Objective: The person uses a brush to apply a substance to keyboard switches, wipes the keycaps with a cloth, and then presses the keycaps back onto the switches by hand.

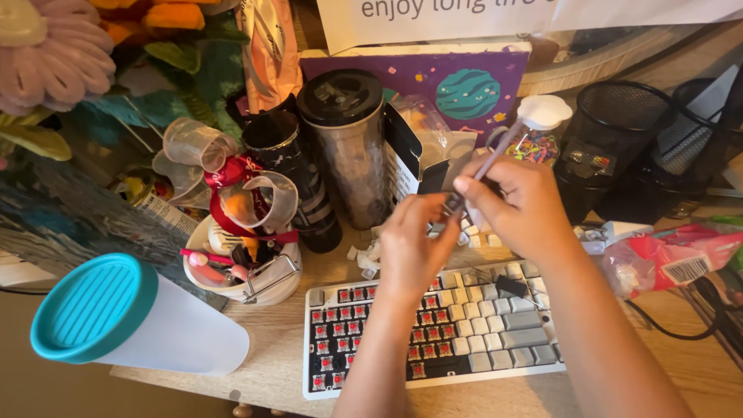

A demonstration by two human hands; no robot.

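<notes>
Both my forearms rose from the bottom edge toward frame centre. My left hand (410,248) sat back-up, fingers curled inward. My right hand (520,203) was just right of it and slightly higher, fingertips (463,186) pinched together, the two hands nearly touching.

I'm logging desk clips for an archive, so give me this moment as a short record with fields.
setting: cluttered wooden desk, seen from above
left hand: left hand raised over the keyboard, fingertips meeting the right hand's
right hand: right hand pinching a thin pale stick-like tool
keyboard: keyboard with many keycaps off its left half, red switches bare; grey and white caps on the right half
loose keycaps: loose keycaps lie behind the keyboard
nearby: white tumbler with teal lid, dark-lidded jar, black mesh cup
</notes>
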